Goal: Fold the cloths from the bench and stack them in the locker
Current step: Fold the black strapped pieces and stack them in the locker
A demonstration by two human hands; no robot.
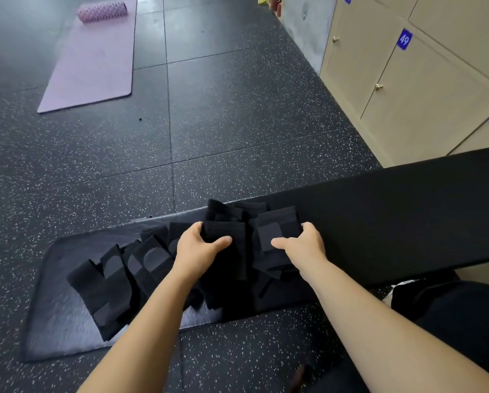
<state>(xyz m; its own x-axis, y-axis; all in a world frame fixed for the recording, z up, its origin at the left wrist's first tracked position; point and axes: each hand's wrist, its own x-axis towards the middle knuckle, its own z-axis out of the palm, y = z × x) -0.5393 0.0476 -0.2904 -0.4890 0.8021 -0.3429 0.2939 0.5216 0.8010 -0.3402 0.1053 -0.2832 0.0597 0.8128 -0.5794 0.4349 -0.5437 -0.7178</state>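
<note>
Black fabric on black padding: cloths point(124, 276) in an overlapping row along the bench point(393, 217), from its near-left end toward the middle. Folded pieces at the left end, fanned like shingles, several with a rounded grey patch facing up. A thicker heap in the middle of the bench, right under both hands.

Left hand point(200, 248) clamped on a folded cloth point(232, 265) at the left side of that heap: thumb flat across the top face, fingers curled over its far-left corner. Right hand point(305, 246) gripping a patched cloth point(280, 222) just to the right: thumb stretched out along the top, beside a small grey square, fingers wrapped round the right edge. The two held pieces side by side, edges touching or overlapping; hard to tell which, black against black. More black layers poking out behind them on the far side.

Bare stretch of bench running away to the far right. Beige lockers point(407, 109) beyond it on the right, doors closed, brass-coloured knobs, a blue number plate point(404, 39) reading 49. Dark speckled rubber floor point(237, 109) everywhere else. Far left, a purple yoga mat point(96, 61) flat on the floor, with a pink knobbly foam roller point(101, 12) lying across its far end. Near right, a dark-clad leg point(464, 307) beside the bench.
</note>
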